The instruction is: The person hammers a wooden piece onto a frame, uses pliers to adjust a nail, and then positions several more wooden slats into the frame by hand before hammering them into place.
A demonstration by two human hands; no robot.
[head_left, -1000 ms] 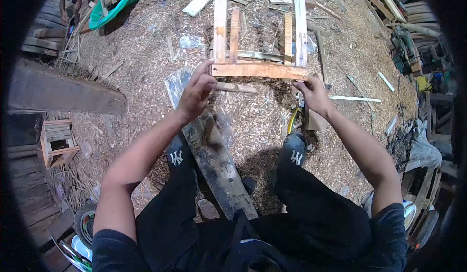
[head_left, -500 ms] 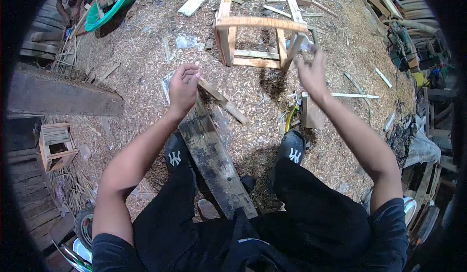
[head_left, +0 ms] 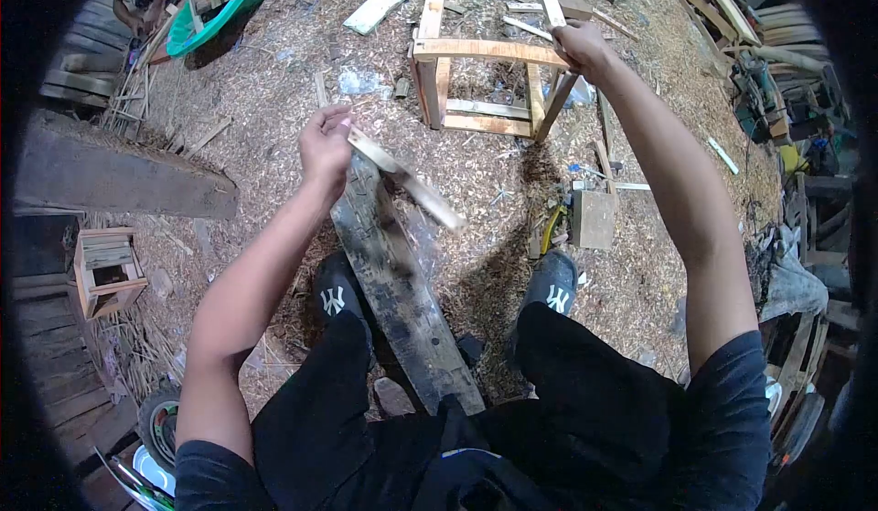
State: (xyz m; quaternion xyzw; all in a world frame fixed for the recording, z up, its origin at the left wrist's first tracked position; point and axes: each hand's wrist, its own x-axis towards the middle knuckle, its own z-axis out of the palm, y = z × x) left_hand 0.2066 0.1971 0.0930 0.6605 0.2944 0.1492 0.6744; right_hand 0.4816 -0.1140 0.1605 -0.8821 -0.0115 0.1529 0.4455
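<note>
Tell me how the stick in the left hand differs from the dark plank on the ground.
The stick is pale and thin; the dark plank is nearly black and much wider. The stick is held up in the left hand; the dark plank lies on the sawdust. Both are long pieces of wood.

Dark short-sleeve tee point(head_left: 732, 401), black trousers point(head_left: 594, 401), black shoes point(head_left: 335, 297) with a white logo on each, left hand point(head_left: 325, 150) and right hand point(head_left: 581, 49) both bare.

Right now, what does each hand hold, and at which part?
The left hand grips a wooden slat at its upper end. The right hand grips the wooden frame at its top right corner.
</note>
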